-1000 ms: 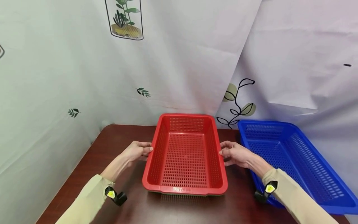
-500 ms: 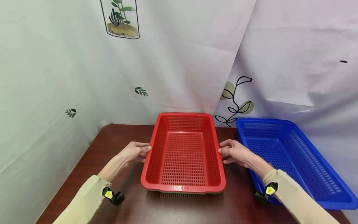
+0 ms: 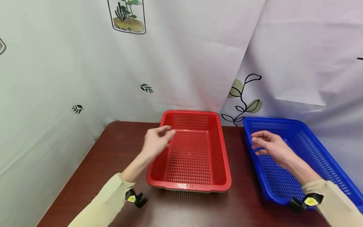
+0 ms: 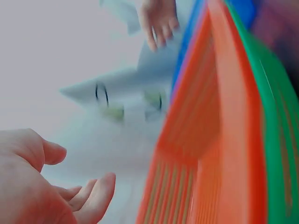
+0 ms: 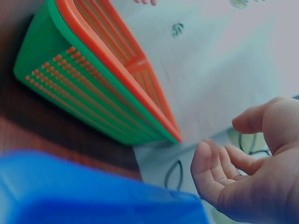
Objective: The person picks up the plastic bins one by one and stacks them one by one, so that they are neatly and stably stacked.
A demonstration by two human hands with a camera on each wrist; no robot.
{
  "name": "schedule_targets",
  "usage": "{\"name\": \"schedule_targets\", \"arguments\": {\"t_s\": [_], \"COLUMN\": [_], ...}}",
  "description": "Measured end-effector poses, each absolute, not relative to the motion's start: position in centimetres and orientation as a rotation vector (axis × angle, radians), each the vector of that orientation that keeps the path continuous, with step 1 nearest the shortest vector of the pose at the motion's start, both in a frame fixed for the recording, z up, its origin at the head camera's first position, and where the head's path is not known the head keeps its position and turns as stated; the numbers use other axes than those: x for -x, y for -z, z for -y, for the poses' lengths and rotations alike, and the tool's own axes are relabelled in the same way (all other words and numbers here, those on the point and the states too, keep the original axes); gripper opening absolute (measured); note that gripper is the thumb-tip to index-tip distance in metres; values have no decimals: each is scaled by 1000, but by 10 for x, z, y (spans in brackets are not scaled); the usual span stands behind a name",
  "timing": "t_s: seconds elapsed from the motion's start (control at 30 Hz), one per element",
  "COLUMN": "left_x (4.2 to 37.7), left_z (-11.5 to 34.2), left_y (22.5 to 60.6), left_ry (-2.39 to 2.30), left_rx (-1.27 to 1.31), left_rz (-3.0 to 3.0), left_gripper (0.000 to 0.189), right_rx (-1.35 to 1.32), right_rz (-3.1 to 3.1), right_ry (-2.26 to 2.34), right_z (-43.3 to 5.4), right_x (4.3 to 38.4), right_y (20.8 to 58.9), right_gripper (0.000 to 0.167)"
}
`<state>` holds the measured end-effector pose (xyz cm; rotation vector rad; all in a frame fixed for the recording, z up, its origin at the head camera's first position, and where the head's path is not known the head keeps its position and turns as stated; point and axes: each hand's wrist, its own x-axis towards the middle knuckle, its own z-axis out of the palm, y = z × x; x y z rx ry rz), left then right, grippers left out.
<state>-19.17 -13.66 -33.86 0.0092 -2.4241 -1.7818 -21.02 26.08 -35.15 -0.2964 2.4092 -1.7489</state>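
A red perforated basket [image 3: 189,157] stands at the middle of the table, nested in a green basket [image 5: 93,93] whose side shows in both wrist views. Over the red basket's left rim hovers my left hand [image 3: 156,142], holding nothing, its fingers loosely bent. To the right, my right hand [image 3: 270,146] is raised above the near-left part of a blue perforated basket [image 3: 283,186], also with nothing in it. In the right wrist view the fingers and thumb of the right hand [image 5: 252,163] are apart, with a gap between them.
The dark reddish-brown table [image 3: 113,148] meets a pale patterned cloth backdrop [image 3: 184,63] at the back and left. The blue basket fills the table's right side, with a strip of table between it and the red one.
Both hands have let go of the red basket's side rims. My left hand has risen and moved right over the rim; my right hand has moved right, over the blue basket. The baskets stay put.
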Motion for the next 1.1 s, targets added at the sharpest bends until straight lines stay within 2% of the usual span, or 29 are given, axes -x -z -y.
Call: {"name": "schedule_targets", "arguments": {"t_s": [0.17, 0.33, 0.53, 0.7, 1.1], "left_x": [193, 200, 200, 197, 188], "left_z": [86, 52, 18, -5, -39], "left_y": [329, 334, 339, 343, 353], "left_ry": [2222, 2421, 2517, 2529, 2395], "left_rx": [125, 83, 23, 26, -87], "left_rz": [2356, 2321, 2324, 2359, 2429], "left_gripper": [36, 34, 37, 37, 24], "right_rx": [370, 402, 380, 362, 296], "right_rz": [-2449, -2408, -2392, -2425, -2511], "right_ry": [1748, 1821, 1828, 1785, 1706], "right_z": [-288, -303, -319, -332, -353], "right_x": [207, 205, 201, 197, 193], "right_y": [346, 347, 346, 344, 345], "right_gripper": [15, 25, 29, 32, 33]}}
